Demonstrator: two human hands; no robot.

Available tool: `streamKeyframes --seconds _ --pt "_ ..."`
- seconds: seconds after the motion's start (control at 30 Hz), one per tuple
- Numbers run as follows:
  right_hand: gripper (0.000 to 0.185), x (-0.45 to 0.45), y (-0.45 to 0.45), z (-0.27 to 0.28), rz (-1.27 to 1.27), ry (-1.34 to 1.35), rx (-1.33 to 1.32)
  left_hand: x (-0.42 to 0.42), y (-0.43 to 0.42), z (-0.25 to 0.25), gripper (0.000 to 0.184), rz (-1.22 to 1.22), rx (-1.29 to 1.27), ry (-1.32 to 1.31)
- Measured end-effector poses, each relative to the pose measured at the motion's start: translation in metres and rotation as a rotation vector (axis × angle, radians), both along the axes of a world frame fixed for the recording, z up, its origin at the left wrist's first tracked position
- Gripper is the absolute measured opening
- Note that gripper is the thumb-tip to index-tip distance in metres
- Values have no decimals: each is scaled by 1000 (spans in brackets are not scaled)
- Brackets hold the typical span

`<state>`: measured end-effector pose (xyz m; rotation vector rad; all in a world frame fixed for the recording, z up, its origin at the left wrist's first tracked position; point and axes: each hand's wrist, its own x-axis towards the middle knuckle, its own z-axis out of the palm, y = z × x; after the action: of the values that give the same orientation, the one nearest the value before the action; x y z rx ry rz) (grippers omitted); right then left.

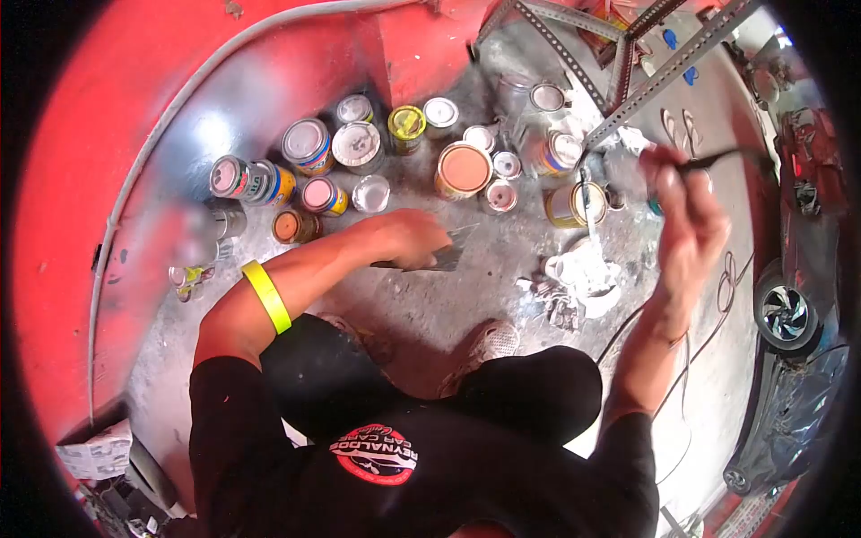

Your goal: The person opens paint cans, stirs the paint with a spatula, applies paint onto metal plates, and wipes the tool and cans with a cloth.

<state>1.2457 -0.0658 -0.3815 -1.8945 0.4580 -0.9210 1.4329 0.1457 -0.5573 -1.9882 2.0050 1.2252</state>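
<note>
My left hand (413, 240), below a bright yellow wristband (267, 296), reaches over the floor with its fingers curled down. Under it is a dark flat piece (444, 260), partly covered by the fingers; its kind is unclear. My right hand (692, 215) is raised at the right, its fingers closed and smeared by motion around a dark thin object (731, 158). Ahead of the left hand stands an open can of orange-tan paint (464, 168). A can with a whitish top (577, 205) is left of the right hand, with a crumpled white heap (583, 273) below it.
Several paint cans (307, 145) crowd the floor by the red wall (81, 179). A perforated metal frame (619, 76) stands at upper right, near sandals (680, 131). A cable (728, 282) lies at right, beside a wheel (786, 310). My shoe (493, 345) is in front.
</note>
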Motion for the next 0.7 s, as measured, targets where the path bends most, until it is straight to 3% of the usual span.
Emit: streamKeyframes --seconds 0.1,0.17,0.2,0.23,0.3,0.37,0.47,0.57,0.6,0.67,0.7 --pt "19 -37 25 -7 81 -143 28 7 15 -16 34 7 -29 46" --pt "33 -51 42 12 -13 -116 -58 15 34 -73 36 231 -412 159" --pt "32 -55 38 14 38 -205 -129 9 13 2 38 136 -368 193" --pt "31 -59 34 16 88 -285 -193 5 -12 11 41 -4 -25 78" --pt "30 -68 28 27 286 -378 -278 -5 -17 13 43 34 8 -33" --pt "46 -92 21 31 481 -297 -312 -9 -24 22 44 29 31 -29" --pt "45 -113 46 62 398 -275 -147 -9 -28 35 44 64 64 -40" --pt "31 -204 30 92 141 20 321 -8 -28 32 42 52 37 -32" --pt "31 -225 25 90 121 39 342 -9 -30 36 41 69 70 -30" --pt "36 -251 17 84 -163 -155 -476 -7 -29 27 40 98 51 -31" --pt "36 -229 21 87 -172 -158 -477 -8 -27 22 40 90 50 -36"
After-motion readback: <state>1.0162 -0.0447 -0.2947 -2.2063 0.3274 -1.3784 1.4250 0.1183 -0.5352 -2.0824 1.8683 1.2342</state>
